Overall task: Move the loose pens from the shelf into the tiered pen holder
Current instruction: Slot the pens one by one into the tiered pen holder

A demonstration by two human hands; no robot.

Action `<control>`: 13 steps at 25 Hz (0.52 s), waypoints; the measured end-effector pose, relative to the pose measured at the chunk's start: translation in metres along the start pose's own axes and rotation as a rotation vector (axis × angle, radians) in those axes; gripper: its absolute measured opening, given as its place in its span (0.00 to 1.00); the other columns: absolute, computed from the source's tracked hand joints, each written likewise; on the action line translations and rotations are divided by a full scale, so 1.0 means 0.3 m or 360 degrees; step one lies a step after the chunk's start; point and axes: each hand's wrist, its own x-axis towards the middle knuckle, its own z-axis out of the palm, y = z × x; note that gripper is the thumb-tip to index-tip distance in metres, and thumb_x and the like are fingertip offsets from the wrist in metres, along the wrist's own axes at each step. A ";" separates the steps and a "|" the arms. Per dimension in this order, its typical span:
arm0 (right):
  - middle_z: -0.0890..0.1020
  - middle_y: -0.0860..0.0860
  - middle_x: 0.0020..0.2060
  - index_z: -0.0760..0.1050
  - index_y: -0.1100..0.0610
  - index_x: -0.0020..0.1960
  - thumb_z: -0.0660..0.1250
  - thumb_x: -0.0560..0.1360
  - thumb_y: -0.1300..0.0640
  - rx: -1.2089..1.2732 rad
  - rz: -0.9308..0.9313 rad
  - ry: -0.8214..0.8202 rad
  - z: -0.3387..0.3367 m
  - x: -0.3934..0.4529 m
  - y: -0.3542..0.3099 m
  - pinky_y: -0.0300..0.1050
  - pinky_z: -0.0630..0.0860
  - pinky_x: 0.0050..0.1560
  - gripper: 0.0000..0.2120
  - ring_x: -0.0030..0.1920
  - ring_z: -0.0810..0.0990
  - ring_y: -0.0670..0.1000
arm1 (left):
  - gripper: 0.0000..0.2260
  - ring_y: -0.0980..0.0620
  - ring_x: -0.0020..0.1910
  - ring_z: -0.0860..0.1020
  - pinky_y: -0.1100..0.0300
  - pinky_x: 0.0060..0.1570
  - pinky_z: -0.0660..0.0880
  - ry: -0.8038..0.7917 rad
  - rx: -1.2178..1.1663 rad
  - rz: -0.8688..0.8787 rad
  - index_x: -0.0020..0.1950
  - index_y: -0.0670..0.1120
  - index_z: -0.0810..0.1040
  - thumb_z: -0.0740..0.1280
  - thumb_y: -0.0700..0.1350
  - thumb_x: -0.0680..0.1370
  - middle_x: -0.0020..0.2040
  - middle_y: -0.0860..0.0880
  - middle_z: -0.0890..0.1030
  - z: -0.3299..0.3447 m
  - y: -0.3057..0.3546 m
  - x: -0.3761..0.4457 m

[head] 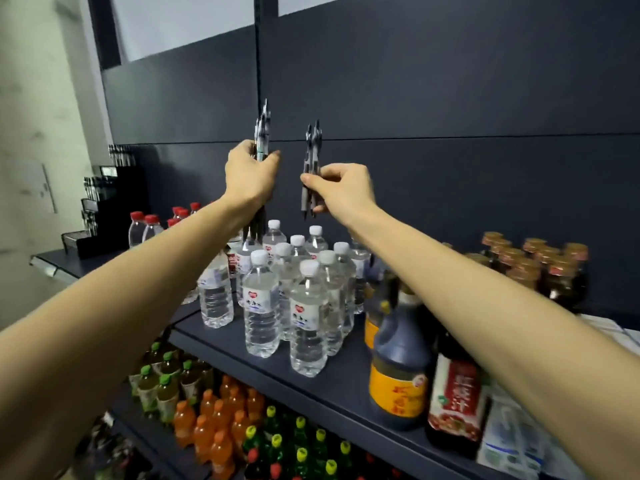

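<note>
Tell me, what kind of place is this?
Probably a small shop: shelves hold rows of water bottles, dark sauce jugs and orange drinks, with a tiered pen holder at the far end.

The red label of the sauce bottle point(456, 396) at the right of the shelf point(332, 386) carries large white Chinese characters set in a column; they look like 红烧汁, though blur makes this unsure. The big dark jug point(398, 362) beside it has a yellow label with red Chinese characters, too blurred to read. The water bottles point(304, 317) bear white labels with a red heart-shaped logo and small dark characters, also unreadable. On the blue-and-white packets point(512, 441) at the far right no print can be made out.
</note>
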 end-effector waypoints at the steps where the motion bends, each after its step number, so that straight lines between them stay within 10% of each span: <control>1: 0.83 0.54 0.33 0.83 0.64 0.40 0.77 0.75 0.55 -0.0007 -0.0001 -0.0022 0.059 0.019 0.006 0.54 0.86 0.41 0.12 0.28 0.82 0.48 | 0.07 0.46 0.30 0.72 0.53 0.34 0.72 0.0006 0.0024 0.0015 0.41 0.52 0.71 0.68 0.50 0.75 0.31 0.50 0.74 -0.033 -0.033 0.040; 13: 0.81 0.53 0.35 0.82 0.63 0.38 0.78 0.73 0.58 -0.0031 0.0166 -0.0037 0.865 0.193 0.030 0.52 0.86 0.42 0.10 0.27 0.81 0.46 | 0.01 0.49 0.34 0.76 0.50 0.42 0.78 0.0082 0.0149 0.0120 0.43 0.50 0.80 0.69 0.45 0.73 0.36 0.51 0.80 -0.578 -0.476 0.467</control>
